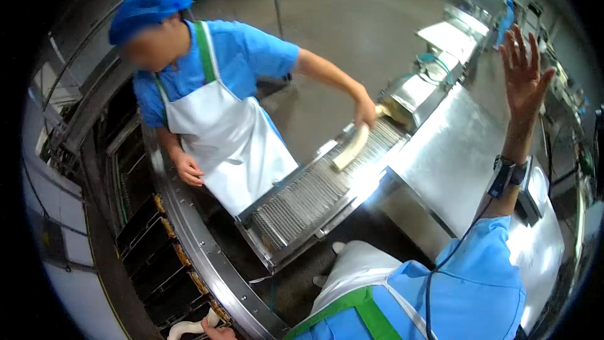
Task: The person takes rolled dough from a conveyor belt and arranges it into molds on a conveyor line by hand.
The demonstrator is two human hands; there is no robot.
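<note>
My right hand (523, 79) is raised at the upper right with its fingers spread and nothing in it. A dark device is strapped to that wrist, and a cable runs down the arm. At the bottom edge, my left hand (217, 331) has its fingers around a pale strip of dough (184, 327), which lies curved over the dark trays beside the curved metal rail; part of this hand is cut off by the frame. Across the conveyor (286, 214), a co-worker's hand (365, 112) grips another pale dough strip (351, 150) over the wire mesh belt.
The co-worker (220, 113) stands between the conveyor and a curved metal rail (207, 258). Dark trays (151, 249) with browned edges line the rail. A steel table (453, 151) stands under my right arm, with a scale-like device (535, 192) on it.
</note>
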